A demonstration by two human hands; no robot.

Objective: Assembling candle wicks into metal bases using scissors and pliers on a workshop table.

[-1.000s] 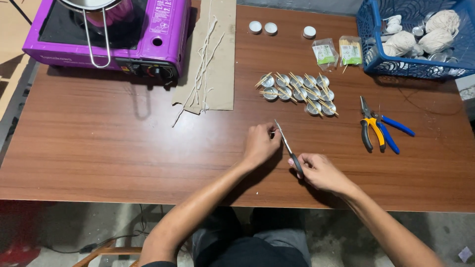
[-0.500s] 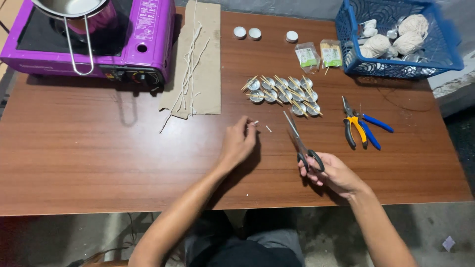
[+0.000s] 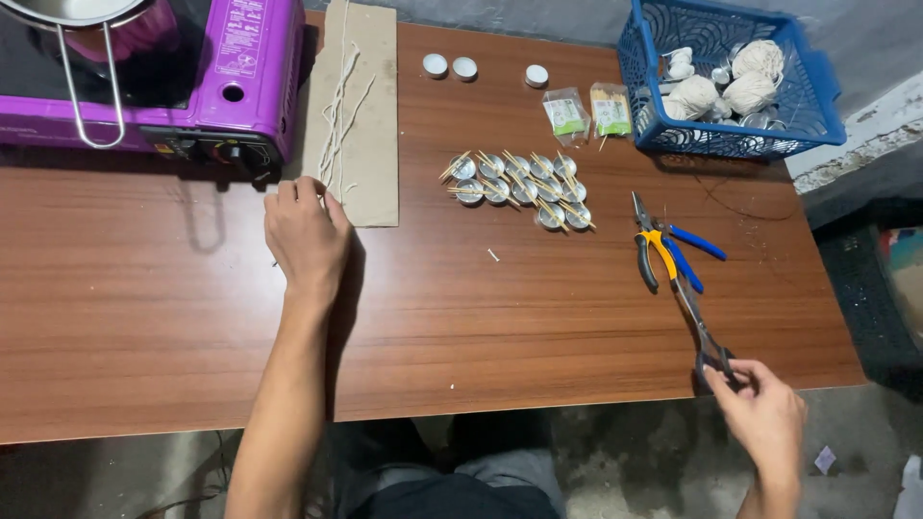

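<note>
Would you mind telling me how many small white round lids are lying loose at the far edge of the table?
3. Two small white round lids sit side by side; the third lies apart to their right, near the blue plastic basket. More may be hidden inside it.

Both forearms are bare to the elbow with no sleeve, watch or ring showing on the left hand (image 3: 306, 235) or the right hand (image 3: 764, 413), and below the table (image 3: 192, 317) edge the lap seems clad in dark trousers, though dimly lit.
</note>
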